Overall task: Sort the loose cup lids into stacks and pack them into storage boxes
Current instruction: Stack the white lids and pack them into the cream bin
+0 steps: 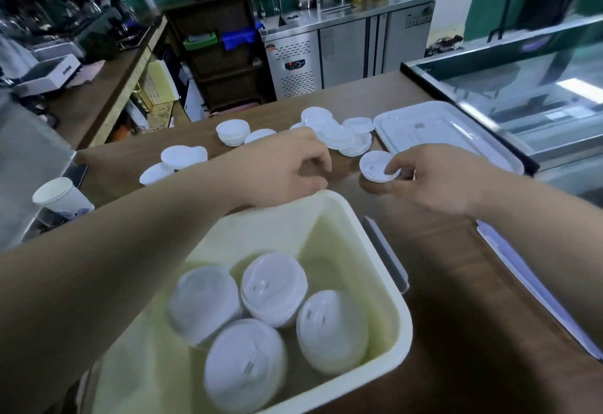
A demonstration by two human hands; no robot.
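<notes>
A cream storage box stands near me on the wooden counter, with several stacks of white lids inside. My right hand pinches a single white lid just above the counter beyond the box. My left hand hovers over the box's far rim with fingers curled and nothing visible in them. Loose white lids lie scattered further back, with small stacks and more lids at the left.
A white box cover lies upside down at the right, beside a glass display case. A paper cup stands at the left edge. A flat white sheet lies on the counter at the right.
</notes>
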